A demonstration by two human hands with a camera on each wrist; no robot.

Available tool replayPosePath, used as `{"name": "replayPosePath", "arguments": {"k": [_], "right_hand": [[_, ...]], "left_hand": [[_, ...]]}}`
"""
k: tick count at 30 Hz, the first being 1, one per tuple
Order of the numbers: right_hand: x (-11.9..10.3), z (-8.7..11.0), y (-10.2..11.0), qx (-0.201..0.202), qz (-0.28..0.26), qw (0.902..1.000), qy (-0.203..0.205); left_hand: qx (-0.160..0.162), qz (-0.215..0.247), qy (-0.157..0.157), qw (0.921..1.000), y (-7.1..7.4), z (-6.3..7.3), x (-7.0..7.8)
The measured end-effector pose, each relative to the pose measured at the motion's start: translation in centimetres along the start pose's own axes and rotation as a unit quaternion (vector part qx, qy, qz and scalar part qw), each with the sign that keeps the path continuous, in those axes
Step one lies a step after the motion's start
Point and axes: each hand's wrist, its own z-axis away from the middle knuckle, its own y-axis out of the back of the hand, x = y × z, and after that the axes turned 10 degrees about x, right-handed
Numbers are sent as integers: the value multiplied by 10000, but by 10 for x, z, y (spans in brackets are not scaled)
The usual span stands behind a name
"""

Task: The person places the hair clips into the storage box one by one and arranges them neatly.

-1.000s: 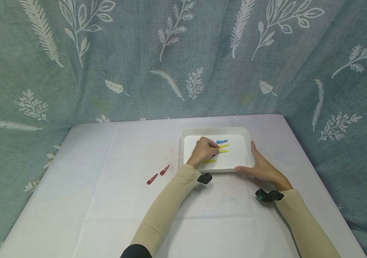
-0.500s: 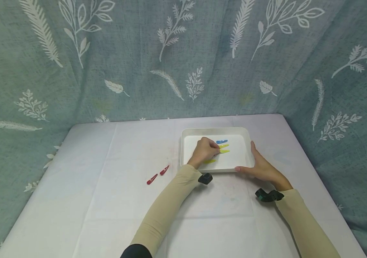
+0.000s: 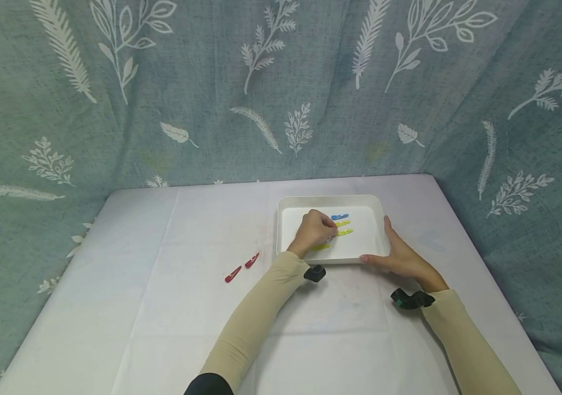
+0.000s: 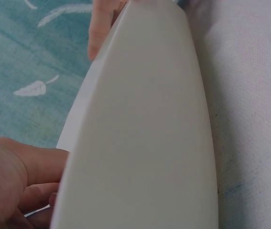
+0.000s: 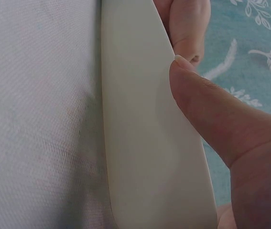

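My left hand (image 3: 312,233) reaches into a white tray (image 3: 359,249), pinching one end of a yellow hair clip (image 3: 345,232) close over its floor. A second yellow clip (image 3: 342,223) and a blue clip (image 3: 340,216) lie just beyond, and another yellow clip (image 3: 321,247) lies nearer, partly covered by the hand. My right hand (image 3: 404,258) holds the tray's near right corner, thumb at the near rim and fingers along the right side. In the right wrist view the right thumb (image 5: 207,109) lies against the rim. The left wrist view shows the tray's outer wall (image 4: 145,119), hiding the clips.
Two red hair clips (image 3: 233,274) lie on the white tablecloth (image 3: 187,318) left of the tray. A leaf-patterned curtain (image 3: 211,126) rises behind the table and along both sides.
The pinched yellow clip has shifted slightly to the right under my left hand's fingers. The right hand and the tray have stayed where they were.
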Motion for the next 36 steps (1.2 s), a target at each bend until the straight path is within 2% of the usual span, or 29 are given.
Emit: {"name": "replayPosePath", "arguments": {"k": [9, 15, 21, 27, 36], "right_hand": [[-1, 1, 1, -64, -145, 9999, -31], [1, -1, 0, -41, -67, 9999, -69], [0, -2, 1, 47, 6, 10000, 12], [-1, -2, 3, 81, -31, 9999, 64], [2, 0, 1, 3, -127, 9999, 32]], "left_hand": [[17, 173, 69, 9998, 8, 1, 2], [54, 358, 53, 9993, 25, 3, 5], [304, 186, -383, 9986, 54, 7, 9], [611, 275, -687, 9954, 90, 20, 8], [990, 328, -448, 9935, 138, 50, -11]]}}
